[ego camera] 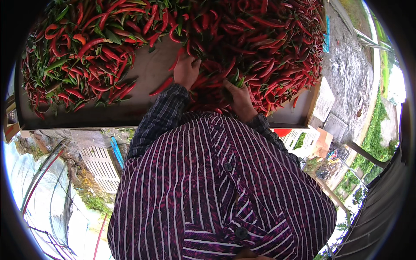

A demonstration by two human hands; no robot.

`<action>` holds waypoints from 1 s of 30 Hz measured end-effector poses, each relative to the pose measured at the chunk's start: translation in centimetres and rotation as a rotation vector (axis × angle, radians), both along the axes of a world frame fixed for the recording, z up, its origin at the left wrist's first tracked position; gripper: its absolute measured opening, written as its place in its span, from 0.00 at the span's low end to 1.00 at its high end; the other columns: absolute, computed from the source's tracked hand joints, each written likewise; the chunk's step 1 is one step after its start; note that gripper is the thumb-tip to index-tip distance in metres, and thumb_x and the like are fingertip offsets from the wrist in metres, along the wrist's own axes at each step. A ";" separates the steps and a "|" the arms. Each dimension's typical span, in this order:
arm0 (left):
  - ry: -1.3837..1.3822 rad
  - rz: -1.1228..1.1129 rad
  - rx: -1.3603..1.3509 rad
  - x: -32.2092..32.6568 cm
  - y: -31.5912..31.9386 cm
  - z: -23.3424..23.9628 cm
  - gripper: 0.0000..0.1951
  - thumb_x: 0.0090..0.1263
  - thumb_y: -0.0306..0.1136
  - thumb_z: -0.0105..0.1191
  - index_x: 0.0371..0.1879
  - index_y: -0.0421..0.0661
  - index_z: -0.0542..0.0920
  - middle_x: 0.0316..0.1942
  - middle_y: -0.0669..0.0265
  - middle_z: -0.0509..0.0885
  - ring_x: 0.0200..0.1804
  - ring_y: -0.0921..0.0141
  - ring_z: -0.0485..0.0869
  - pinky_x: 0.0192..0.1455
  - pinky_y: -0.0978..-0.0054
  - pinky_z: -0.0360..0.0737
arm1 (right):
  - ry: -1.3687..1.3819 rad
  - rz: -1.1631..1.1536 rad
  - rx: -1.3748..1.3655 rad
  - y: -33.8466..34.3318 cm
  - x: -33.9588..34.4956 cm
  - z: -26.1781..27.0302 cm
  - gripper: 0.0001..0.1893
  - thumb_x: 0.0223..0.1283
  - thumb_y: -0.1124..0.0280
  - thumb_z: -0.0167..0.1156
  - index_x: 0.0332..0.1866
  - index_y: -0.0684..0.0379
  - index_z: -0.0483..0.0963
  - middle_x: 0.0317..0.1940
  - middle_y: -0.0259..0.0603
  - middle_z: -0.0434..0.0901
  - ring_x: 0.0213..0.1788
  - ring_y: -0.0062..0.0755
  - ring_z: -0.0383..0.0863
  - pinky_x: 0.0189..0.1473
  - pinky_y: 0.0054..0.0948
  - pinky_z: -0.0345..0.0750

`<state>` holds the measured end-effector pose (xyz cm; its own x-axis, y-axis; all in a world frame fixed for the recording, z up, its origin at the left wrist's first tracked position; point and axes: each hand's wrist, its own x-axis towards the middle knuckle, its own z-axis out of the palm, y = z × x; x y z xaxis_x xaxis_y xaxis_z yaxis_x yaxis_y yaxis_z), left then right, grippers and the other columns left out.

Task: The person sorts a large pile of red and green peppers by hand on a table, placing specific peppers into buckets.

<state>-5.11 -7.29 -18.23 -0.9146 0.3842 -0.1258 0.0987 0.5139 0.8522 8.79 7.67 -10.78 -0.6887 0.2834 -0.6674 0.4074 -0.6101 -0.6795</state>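
Observation:
Red chili peppers (273,48) lie in a large heap on the right of a shallow metal-bottomed table tray (156,58). A second pile of red peppers mixed with green ones and leaves (94,71) covers its left part. Over the gap between the piles is my left hand (187,72), fingers curled at a red pepper (176,59); whether it grips that pepper is unclear. My right hand (240,97) holds green chili peppers (236,79) between thumb and fingers, above the right heap. A single red pepper (161,86) lies beside my left wrist.
The tray's raised near edge (81,125) runs along my front. Beyond its right end are a white plastic crate (292,138), a cardboard box (322,143) and a blue crate (326,34). A white slatted pallet (100,167) lies on the ground at lower left.

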 end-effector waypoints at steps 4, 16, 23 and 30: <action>-0.359 0.021 0.177 2.5 -1.1 3.4 0.11 0.64 0.35 0.55 0.34 0.37 0.79 0.26 0.50 0.80 0.31 0.56 0.81 0.35 0.64 0.74 | 0.054 -0.037 0.032 -3.1 -2.8 0.7 0.08 0.58 0.77 0.62 0.41 0.58 0.72 0.33 0.31 0.79 0.34 0.22 0.79 0.37 0.22 0.80; 0.000 0.496 -0.160 4.6 -13.7 3.1 0.12 0.70 0.37 0.50 0.36 0.41 0.81 0.34 0.56 0.83 0.38 0.63 0.82 0.41 0.65 0.76 | 0.131 -0.567 -0.037 7.2 -1.5 1.9 0.06 0.61 0.70 0.62 0.36 0.59 0.73 0.26 0.32 0.74 0.27 0.23 0.74 0.33 0.26 0.77; -0.262 0.940 -0.376 14.6 -33.7 1.4 0.20 0.71 0.41 0.47 0.51 0.36 0.76 0.48 0.49 0.80 0.47 0.57 0.80 0.51 0.65 0.76 | 0.166 -0.504 -0.079 12.4 0.7 1.7 0.10 0.62 0.66 0.62 0.42 0.58 0.73 0.32 0.34 0.75 0.30 0.25 0.72 0.39 0.35 0.75; -0.040 0.470 -0.888 18.0 -30.9 0.8 0.21 0.67 0.37 0.54 0.56 0.40 0.75 0.56 0.45 0.74 0.59 0.55 0.74 0.58 0.60 0.74 | 0.315 -0.370 -0.182 13.6 2.2 2.6 0.16 0.65 0.64 0.55 0.54 0.59 0.70 0.55 0.47 0.75 0.40 0.30 0.81 0.46 0.32 0.78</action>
